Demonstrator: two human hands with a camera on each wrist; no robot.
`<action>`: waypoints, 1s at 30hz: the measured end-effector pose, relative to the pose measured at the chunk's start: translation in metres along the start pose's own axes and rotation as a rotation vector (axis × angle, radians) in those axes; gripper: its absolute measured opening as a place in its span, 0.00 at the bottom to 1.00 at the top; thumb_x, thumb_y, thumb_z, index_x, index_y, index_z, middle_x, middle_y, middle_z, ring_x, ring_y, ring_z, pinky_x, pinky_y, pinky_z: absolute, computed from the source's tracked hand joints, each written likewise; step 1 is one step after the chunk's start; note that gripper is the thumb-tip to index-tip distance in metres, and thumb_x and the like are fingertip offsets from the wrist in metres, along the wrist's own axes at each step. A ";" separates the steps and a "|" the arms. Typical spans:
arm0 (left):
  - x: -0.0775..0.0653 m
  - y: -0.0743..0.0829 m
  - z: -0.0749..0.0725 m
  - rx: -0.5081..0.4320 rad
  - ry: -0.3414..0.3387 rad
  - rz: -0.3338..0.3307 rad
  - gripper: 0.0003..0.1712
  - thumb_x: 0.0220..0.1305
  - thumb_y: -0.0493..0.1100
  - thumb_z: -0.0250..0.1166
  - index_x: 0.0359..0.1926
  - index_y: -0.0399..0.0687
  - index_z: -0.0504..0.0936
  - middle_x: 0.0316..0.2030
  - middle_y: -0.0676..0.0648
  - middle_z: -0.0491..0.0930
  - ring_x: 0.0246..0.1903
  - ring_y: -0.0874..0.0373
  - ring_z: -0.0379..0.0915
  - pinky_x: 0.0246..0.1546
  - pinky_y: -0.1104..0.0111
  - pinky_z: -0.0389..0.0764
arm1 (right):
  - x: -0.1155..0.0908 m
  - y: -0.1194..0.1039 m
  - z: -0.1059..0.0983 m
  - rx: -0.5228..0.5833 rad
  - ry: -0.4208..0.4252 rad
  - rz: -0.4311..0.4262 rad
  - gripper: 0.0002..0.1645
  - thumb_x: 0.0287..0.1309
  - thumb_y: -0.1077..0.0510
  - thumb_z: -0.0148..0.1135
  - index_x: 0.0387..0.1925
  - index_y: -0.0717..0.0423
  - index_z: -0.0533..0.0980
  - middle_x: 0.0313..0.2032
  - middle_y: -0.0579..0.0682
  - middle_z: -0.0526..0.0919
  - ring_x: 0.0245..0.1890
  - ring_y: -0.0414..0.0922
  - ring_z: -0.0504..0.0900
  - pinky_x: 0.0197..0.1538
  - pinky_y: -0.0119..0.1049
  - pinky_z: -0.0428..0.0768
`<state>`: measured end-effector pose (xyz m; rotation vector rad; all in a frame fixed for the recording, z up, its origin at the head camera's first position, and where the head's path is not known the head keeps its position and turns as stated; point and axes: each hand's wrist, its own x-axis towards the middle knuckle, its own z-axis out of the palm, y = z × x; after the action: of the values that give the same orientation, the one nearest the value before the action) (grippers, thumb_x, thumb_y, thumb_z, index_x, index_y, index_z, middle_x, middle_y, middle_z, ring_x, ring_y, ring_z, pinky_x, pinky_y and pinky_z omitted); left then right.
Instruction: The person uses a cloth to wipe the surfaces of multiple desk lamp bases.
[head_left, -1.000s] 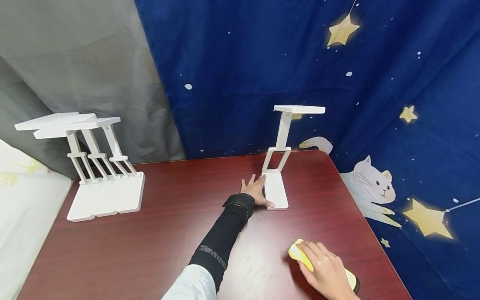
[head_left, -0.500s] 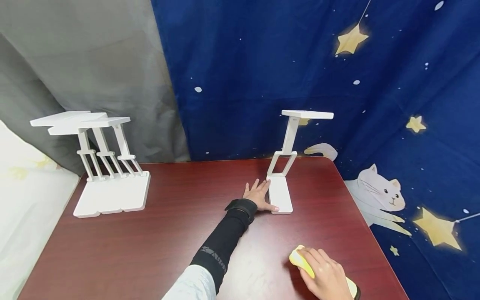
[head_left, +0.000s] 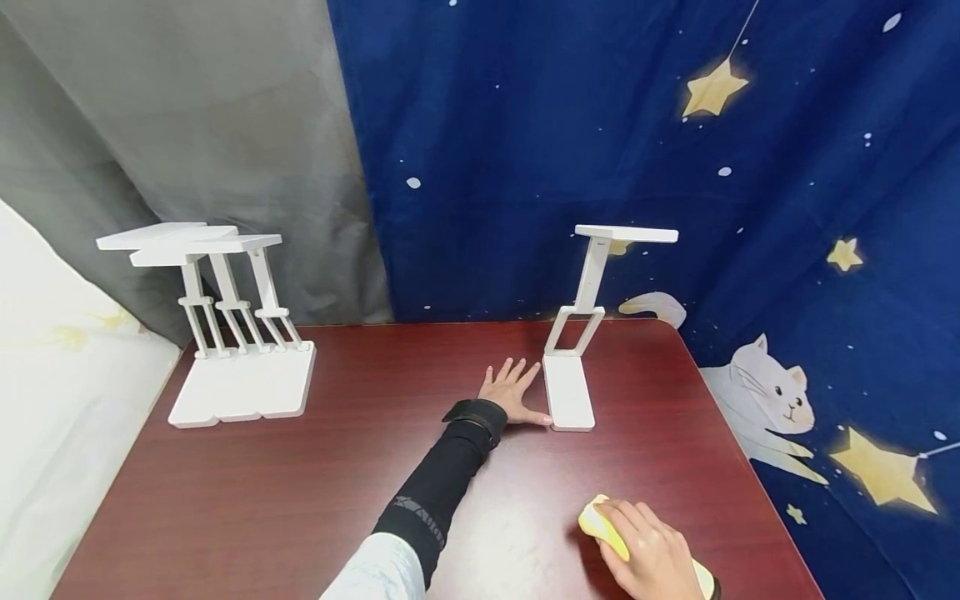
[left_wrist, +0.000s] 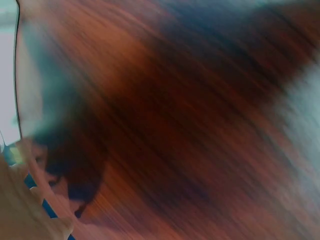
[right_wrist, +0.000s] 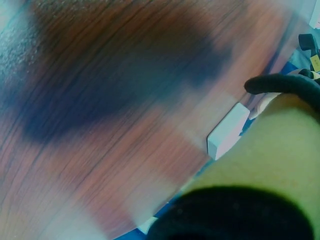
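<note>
On the right half of the table stands a white folding desk lamp (head_left: 568,393), its flat head raised over the base. My left hand (head_left: 510,395) lies palm down with fingers spread on the table, just left of that base, its thumb tip right at the base's near left corner. Nearer the front, my right hand (head_left: 651,546) grips a yellow thing (head_left: 604,528) with a rounded front end and a dark underside at its back; its kind is unclear and the palm hides its middle. The right wrist view shows a white lamp base (right_wrist: 228,132) beyond the forearm.
Three more white lamps (head_left: 243,385) stand side by side at the back left, their heads overlapping. The red-brown table (head_left: 315,500) ends against a grey curtain (head_left: 255,167) and a blue star curtain (head_left: 487,208) behind. Its right edge slants beside a printed white cat (head_left: 768,392).
My left hand has shifted slightly left, its fingers now apart from the lamp base's side they touched before. The head view has turned a little left. My right hand keeps its grip.
</note>
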<state>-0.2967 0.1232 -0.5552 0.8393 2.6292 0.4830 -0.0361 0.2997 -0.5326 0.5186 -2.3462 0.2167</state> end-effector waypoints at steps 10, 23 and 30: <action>-0.018 -0.014 -0.011 -0.025 -0.022 -0.047 0.64 0.55 0.72 0.72 0.85 0.62 0.50 0.84 0.48 0.48 0.85 0.49 0.37 0.83 0.43 0.41 | 0.001 -0.007 0.001 0.000 0.003 -0.021 0.31 0.76 0.40 0.39 0.39 0.51 0.85 0.35 0.45 0.86 0.30 0.44 0.82 0.22 0.36 0.77; -0.033 -0.035 -0.024 -0.013 0.016 -0.077 0.64 0.55 0.73 0.72 0.85 0.62 0.50 0.84 0.46 0.48 0.85 0.47 0.37 0.82 0.42 0.43 | 0.009 -0.014 0.001 0.027 -0.015 -0.031 0.22 0.62 0.49 0.48 0.40 0.53 0.85 0.36 0.47 0.87 0.31 0.44 0.83 0.22 0.38 0.78; -0.044 -0.053 -0.032 -0.008 0.029 -0.115 0.65 0.55 0.73 0.71 0.85 0.62 0.49 0.84 0.45 0.48 0.85 0.45 0.37 0.82 0.42 0.41 | 0.014 -0.020 0.001 0.017 -0.020 -0.037 0.24 0.67 0.46 0.45 0.39 0.52 0.85 0.37 0.46 0.87 0.29 0.42 0.81 0.21 0.36 0.77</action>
<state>-0.3025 0.0491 -0.5394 0.6796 2.6815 0.4775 -0.0379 0.2771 -0.5234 0.5738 -2.3541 0.2149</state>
